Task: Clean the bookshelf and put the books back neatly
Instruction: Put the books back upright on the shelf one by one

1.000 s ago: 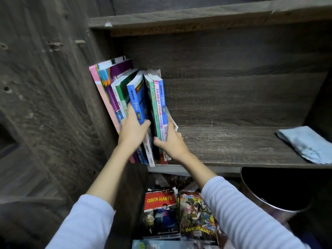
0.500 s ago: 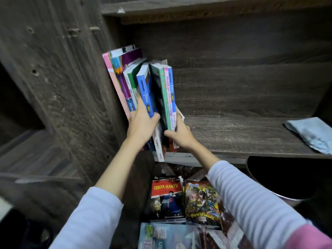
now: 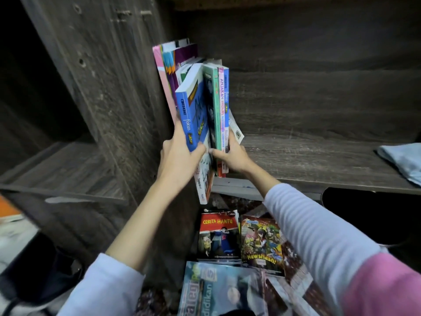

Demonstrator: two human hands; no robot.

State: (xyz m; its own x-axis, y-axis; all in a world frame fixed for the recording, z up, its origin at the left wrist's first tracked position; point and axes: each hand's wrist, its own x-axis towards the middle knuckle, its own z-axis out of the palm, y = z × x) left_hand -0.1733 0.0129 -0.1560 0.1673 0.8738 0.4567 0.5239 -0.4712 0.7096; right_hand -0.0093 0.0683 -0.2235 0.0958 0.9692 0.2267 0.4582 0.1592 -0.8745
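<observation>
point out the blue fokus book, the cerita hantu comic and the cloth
blue fokus book (image 3: 185,115), head view, on its spine
cerita hantu comic (image 3: 217,222), head view, on its red title band
cloth (image 3: 403,159), head view, on its middle

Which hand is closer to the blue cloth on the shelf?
Right. The right hand grips the upright books, left of the cloth; the left hand holds the blue book farther left.

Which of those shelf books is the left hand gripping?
The thick blue book marked "fokus", tilted forward in the left hand; the thin green and pink books beside it are held by the right hand.
</observation>
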